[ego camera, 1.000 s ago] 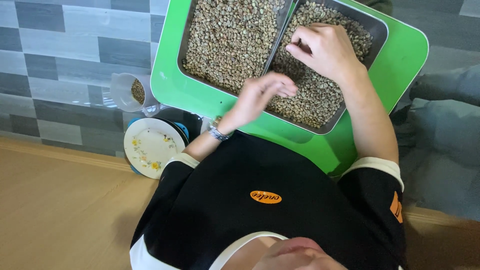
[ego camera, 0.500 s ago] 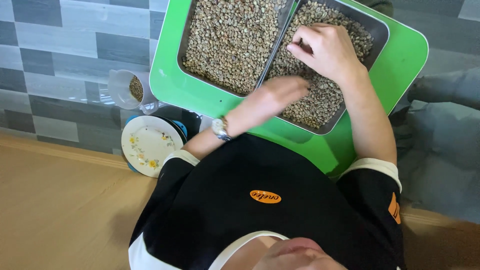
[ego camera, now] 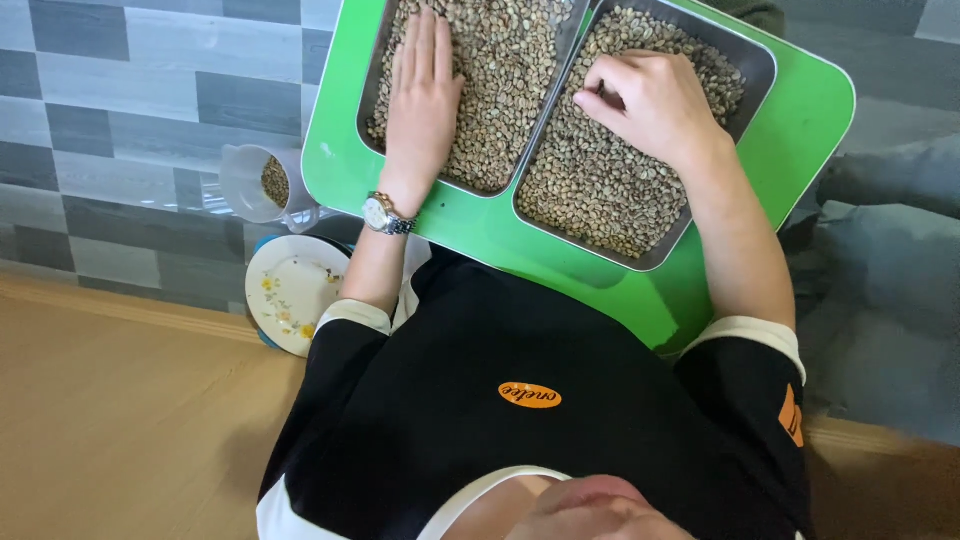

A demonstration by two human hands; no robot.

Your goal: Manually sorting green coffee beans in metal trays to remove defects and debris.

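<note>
Left hand (ego camera: 422, 95) flat on beans (ego camera: 490, 90) — grip apart, right hand (ego camera: 655, 100) curled, fingertips pinched together

a bright green plastic table (ego camera: 800, 130) with rounded corners carries two metal trays set side by side and touching: the left tray (ego camera: 372, 80) and the right tray (ego camera: 752, 75), each filled with pale green coffee beans (ego camera: 600, 190).

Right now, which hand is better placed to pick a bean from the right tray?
Right. The right hand is in the right tray, fingers curled onto its beans; the left hand lies flat on the left tray's beans.
</note>
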